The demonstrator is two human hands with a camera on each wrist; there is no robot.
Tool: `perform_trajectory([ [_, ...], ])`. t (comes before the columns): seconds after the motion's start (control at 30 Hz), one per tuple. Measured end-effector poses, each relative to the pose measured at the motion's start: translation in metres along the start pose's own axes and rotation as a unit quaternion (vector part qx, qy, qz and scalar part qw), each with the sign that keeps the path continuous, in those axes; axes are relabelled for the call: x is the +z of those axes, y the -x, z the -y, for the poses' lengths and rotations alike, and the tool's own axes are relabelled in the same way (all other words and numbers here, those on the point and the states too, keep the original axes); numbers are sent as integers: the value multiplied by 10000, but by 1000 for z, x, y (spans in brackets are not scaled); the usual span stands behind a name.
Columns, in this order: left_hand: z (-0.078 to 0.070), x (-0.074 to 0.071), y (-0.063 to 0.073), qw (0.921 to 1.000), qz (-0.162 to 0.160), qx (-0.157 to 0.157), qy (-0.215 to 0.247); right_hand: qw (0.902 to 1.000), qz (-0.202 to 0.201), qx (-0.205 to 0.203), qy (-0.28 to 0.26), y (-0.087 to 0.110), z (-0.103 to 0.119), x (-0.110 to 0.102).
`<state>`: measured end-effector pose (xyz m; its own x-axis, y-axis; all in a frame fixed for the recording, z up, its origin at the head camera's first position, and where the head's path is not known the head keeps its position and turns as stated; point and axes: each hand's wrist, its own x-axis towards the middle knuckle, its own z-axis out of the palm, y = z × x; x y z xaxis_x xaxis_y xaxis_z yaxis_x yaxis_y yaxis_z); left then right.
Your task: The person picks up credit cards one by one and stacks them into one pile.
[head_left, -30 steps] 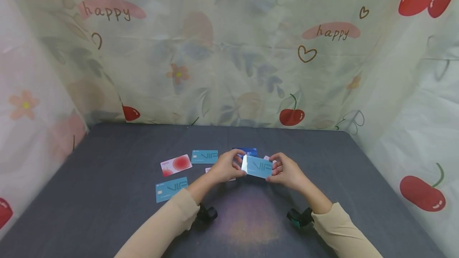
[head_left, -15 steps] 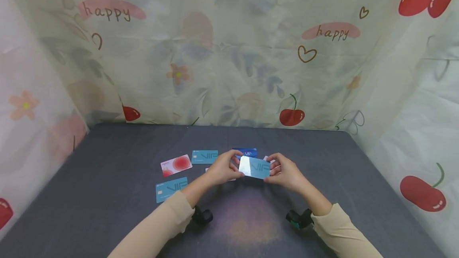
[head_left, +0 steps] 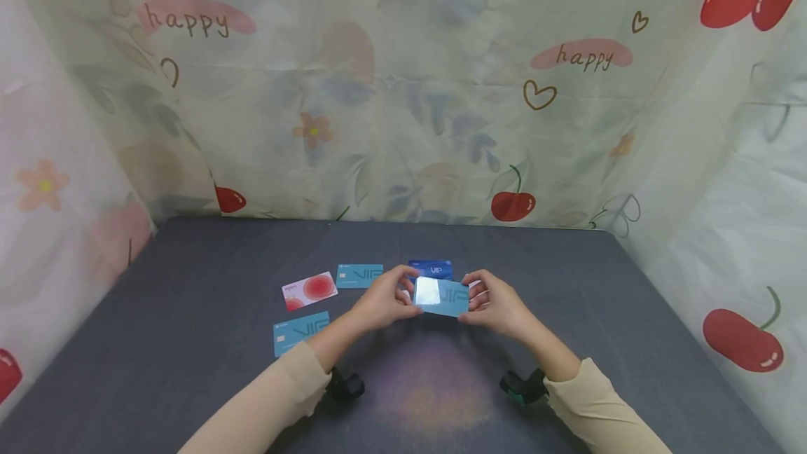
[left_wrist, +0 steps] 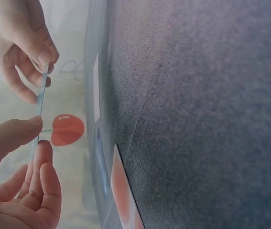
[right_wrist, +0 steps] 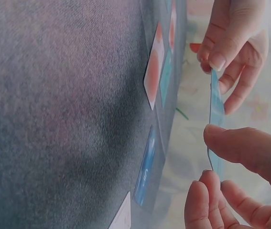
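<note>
A thin, light-blue card (head_left: pixel 441 298) with rounded corners and darker blue VIP lettering on its right part is held up off the dark table (head_left: pixel 157 328), its printed face turned toward the head camera and a bright white glare washing over its left part. The left hand (head_left: pixel 383 298) pinches one short end between thumb and fingers and the right hand (head_left: pixel 497 304) pinches the other, leaving the middle uncovered. In the head view it slants slightly, right end lower, while both wrist views show it nearly edge-on, as a narrow pale strip.
</note>
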<state>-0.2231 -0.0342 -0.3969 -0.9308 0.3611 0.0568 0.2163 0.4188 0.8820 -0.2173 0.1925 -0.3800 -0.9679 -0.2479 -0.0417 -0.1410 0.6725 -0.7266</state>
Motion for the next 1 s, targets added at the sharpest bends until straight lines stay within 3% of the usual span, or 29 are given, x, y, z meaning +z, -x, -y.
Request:
perform_trajectory([
  [0.7,10,-8,20,9993,-238,-88,263,9986,243,-375,-269,2,10,12],
  [1.0,16,-13,29,9991,-261,-140,303,9934,400,-905,-571,2,12,15],
])
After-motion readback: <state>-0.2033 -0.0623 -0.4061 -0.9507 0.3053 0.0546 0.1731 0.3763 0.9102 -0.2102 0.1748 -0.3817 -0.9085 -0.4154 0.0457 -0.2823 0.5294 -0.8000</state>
